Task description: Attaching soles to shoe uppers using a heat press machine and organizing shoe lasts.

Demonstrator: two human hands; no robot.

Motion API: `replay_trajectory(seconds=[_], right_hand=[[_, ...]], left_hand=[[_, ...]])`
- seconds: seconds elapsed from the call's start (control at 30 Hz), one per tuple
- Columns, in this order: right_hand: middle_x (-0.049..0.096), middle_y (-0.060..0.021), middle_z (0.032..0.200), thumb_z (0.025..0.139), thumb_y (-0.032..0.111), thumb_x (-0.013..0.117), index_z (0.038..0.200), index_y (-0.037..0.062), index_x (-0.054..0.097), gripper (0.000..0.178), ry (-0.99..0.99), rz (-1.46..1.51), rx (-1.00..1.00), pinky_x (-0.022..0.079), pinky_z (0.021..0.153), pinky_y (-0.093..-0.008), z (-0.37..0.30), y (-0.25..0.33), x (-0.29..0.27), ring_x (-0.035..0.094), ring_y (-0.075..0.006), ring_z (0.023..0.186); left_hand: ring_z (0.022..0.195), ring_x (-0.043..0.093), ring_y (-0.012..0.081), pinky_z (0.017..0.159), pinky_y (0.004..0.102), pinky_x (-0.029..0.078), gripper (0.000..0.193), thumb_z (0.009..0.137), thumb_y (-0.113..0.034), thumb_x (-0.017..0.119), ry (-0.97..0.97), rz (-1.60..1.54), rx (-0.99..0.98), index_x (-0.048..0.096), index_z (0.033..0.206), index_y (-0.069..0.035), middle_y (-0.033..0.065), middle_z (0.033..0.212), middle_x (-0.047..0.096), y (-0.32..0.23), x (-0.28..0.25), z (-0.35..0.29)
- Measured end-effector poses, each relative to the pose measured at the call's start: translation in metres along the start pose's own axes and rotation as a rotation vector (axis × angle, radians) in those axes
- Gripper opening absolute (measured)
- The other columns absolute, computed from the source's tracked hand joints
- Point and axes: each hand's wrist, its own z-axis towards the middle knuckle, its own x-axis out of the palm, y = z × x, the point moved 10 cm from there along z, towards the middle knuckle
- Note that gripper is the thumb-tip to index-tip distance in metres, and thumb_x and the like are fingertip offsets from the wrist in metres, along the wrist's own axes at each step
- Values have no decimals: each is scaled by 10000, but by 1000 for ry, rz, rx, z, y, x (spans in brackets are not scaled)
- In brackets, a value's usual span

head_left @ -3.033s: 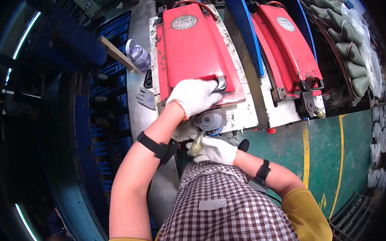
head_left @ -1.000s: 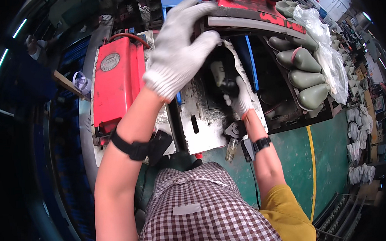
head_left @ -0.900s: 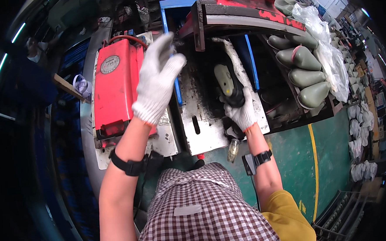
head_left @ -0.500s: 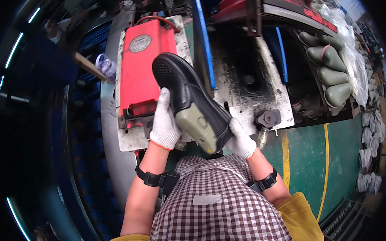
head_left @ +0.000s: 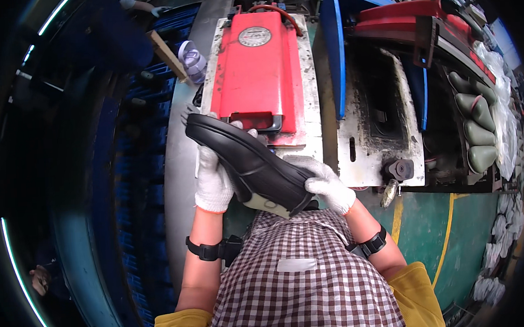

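Note:
A black shoe (head_left: 254,155) is held up in front of my apron, its toe up to the left and its heel end down to the right. An olive-grey block (head_left: 265,205) shows along its lower side, apparently sitting in the shoe's opening. Wrapped round the toe half from below is my left hand (head_left: 212,181), in a white knit glove; some fingertips show beyond the far edge. My right hand (head_left: 329,186), gloved the same way, grips the heel end with the thumb on the near side. The palms and several fingers are hidden by the shoe.
Beyond the shoe stands a red machine cover (head_left: 251,75) on a pale plate. To its right are a blue panel (head_left: 337,59) and a raised red machine part (head_left: 405,21). Several olive foot-shaped forms (head_left: 482,158) lie far right. A lavender strapped shoe (head_left: 192,62) sits near a wooden strip (head_left: 167,55).
The shoe has rolled and tilted toward level, so its side now faces me and less of the olive-grey block shows. My view has shifted left, with the machines now further right.

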Motion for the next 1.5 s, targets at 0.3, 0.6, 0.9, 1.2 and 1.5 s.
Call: replay_trajectory(seconds=[0.3,0.6,0.9,1.2,1.5], right_hand=[[569,-208,1466,861,324,617,1489,-79,454,763,14,478,103,408,1184,-404,-15,-63,-25,572,-286,1341],[599,-249,1417,987,291,500,1434,-79,514,581,-173,995,248,473,1145,-455,-44,-127,-50,626,-337,1263],[650,-245,1345,1016,300,505,1372,-79,579,525,-223,948,298,511,1105,-461,-57,-130,-57,664,-339,1210],[649,-213,1364,1049,298,465,1426,-45,550,516,-159,927,370,521,1084,-436,-69,-127,-49,668,-306,1210],[673,-177,1340,1050,300,499,1433,-35,547,511,-184,840,421,525,1070,-380,-76,-136,-55,679,-248,1189]], left_hand=[[1212,619,210,1002,353,545,1086,731,-536,904,37,731,238,360,1499,5,143,1370,585,-27,13,-19],[1250,613,208,1074,350,513,1034,770,-331,928,250,740,163,348,1550,20,148,1388,595,2,47,-18],[1240,638,246,1064,357,520,992,789,-354,914,337,969,292,372,1541,-2,185,1378,614,-1,54,-22],[1141,593,182,1027,327,503,740,776,-170,891,209,964,61,479,1372,-19,95,1235,581,5,29,-14],[1181,565,179,1067,339,479,765,780,-68,846,154,903,155,408,1404,1,104,1274,548,7,21,-18]])
